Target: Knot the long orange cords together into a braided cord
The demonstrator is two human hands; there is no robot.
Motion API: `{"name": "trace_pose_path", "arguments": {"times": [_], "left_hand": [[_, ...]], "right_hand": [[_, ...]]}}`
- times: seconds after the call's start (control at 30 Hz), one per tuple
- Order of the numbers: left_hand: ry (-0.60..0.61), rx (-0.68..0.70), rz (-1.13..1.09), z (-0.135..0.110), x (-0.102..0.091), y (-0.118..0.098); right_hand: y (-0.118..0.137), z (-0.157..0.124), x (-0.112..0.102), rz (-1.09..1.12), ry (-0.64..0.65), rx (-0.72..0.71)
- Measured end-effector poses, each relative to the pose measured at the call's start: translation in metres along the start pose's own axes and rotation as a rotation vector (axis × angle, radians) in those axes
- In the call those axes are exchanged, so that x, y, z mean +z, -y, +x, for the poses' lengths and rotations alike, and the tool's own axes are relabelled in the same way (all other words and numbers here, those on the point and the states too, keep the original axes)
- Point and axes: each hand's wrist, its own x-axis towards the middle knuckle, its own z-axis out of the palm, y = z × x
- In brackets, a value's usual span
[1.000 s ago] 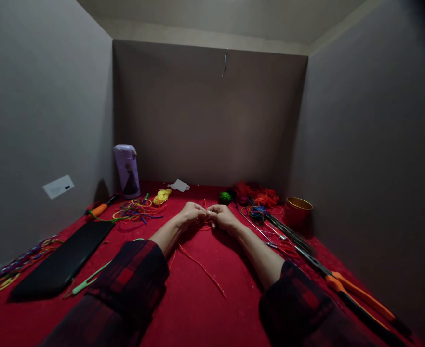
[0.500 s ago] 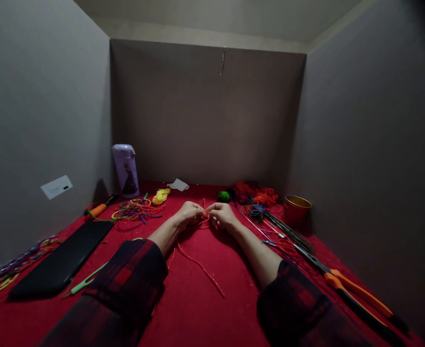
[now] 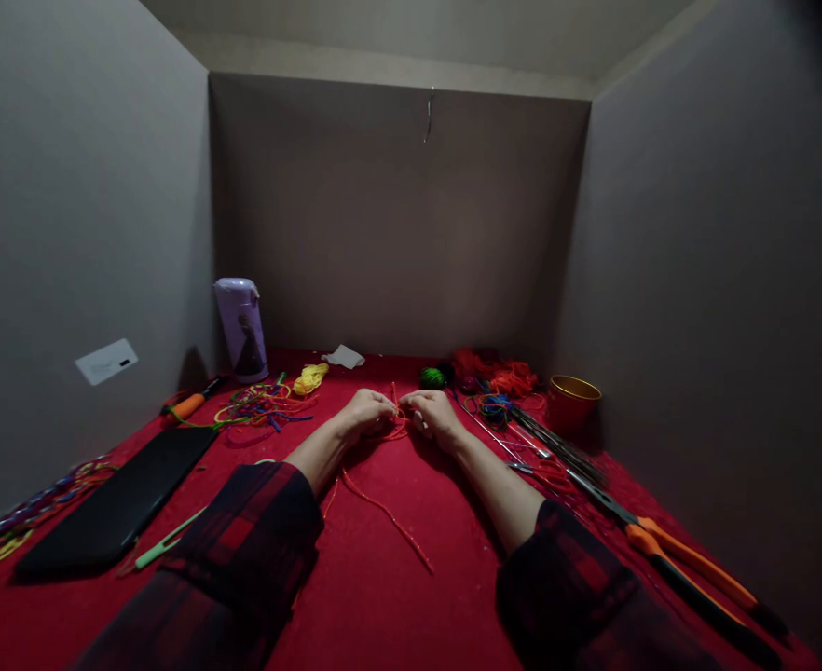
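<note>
My left hand (image 3: 366,412) and my right hand (image 3: 434,415) rest side by side on the red cloth (image 3: 397,596), fingers curled and pinching a thin orange-red cord (image 3: 398,421) between them. A loose end of that cord (image 3: 388,513) trails back toward me across the cloth. Both forearms lie on the cloth in dark red plaid sleeves.
A lilac flask (image 3: 241,328) stands back left, with a tangle of coloured cords (image 3: 261,406), a yellow cord bundle (image 3: 311,377) and a black flat case (image 3: 114,508) nearby. A green ball (image 3: 433,376), red yarn (image 3: 499,376), a red cup (image 3: 572,403), metal rods (image 3: 557,449) and orange-handled pliers (image 3: 683,562) lie on the right.
Both hands have stayed together on the cord with only small finger shifts. The view has drifted slightly.
</note>
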Motion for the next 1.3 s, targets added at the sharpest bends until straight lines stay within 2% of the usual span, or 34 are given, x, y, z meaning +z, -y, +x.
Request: {"name": "trace_pose_path", "arguments": {"times": [0.17, 0.33, 0.6, 0.97, 1.3], "left_hand": [[-0.002, -0.007, 0.016, -0.003, 0.002, -0.003], [-0.001, -0.006, 0.034, -0.003, 0.002, -0.003], [-0.004, -0.009, 0.047, -0.001, 0.002, -0.002], [-0.001, 0.021, 0.015, 0.003, 0.0, 0.003], [-0.02, -0.006, 0.026, 0.004, -0.001, 0.004]], "right_hand": [[-0.001, 0.002, -0.002, 0.051, 0.036, 0.032], [-0.001, 0.003, -0.001, 0.009, 0.119, 0.07], [0.006, -0.002, 0.001, -0.052, 0.169, 0.044], [-0.001, 0.002, -0.001, -0.068, 0.157, 0.036], [-0.005, 0.004, -0.006, 0.129, 0.102, 0.011]]}}
